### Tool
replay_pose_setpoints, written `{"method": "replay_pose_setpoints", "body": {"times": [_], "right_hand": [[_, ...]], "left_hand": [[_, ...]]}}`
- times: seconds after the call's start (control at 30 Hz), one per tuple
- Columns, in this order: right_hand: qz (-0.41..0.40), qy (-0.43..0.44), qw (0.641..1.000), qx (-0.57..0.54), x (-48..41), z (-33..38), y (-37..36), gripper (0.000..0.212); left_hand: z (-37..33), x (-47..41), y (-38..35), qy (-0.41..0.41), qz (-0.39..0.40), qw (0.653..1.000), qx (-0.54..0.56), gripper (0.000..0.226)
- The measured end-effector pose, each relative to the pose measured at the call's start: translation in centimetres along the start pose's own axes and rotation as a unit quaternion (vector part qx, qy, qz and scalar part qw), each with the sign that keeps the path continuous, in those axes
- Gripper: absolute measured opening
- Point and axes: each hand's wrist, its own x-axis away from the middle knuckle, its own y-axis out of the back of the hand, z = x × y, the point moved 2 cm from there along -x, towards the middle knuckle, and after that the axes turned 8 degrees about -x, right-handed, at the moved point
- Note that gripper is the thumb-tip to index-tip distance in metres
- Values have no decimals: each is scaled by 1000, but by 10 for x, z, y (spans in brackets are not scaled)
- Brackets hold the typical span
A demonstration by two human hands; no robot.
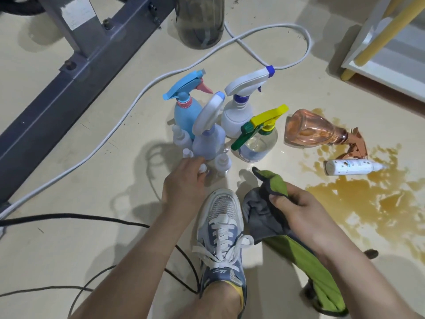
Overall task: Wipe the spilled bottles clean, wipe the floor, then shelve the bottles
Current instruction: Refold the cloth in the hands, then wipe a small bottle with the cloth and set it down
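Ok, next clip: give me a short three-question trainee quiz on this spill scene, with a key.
1. True or false: the pink spray bottle stands upright.
2. What does the right hand hold? A a sponge; B a green and grey cloth; C a brush.
3. How many bottles lie tipped over by the brown spill?
Key: 1 false, it lies on its side. 2 B. 3 two: the pink one and a small white bottle.

White cable (138,96) (looped) — grey frame (57,104), sneaker (220,226)
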Motion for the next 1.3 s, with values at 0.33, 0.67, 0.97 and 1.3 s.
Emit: {"method": "replay_pose_setpoints", "body": {"times": [0.33,0.67,0.97,1.3], "right_hand": [[-75,108,991,35,42,11,39,25],[-225,208,918,-251,174,63,102,13],[-332,287,857,-271,243,66,181,19],[-264,57,832,-484,92,-55,207,19]], "left_hand": [[-25,-5,42,27,-63,997,29,29],[-163,9,183,-15,63,969,240,28],[-295,28,160,-150,248,954,76,35],[-277,-17,-66,-212,283,927,-126,13]]}}
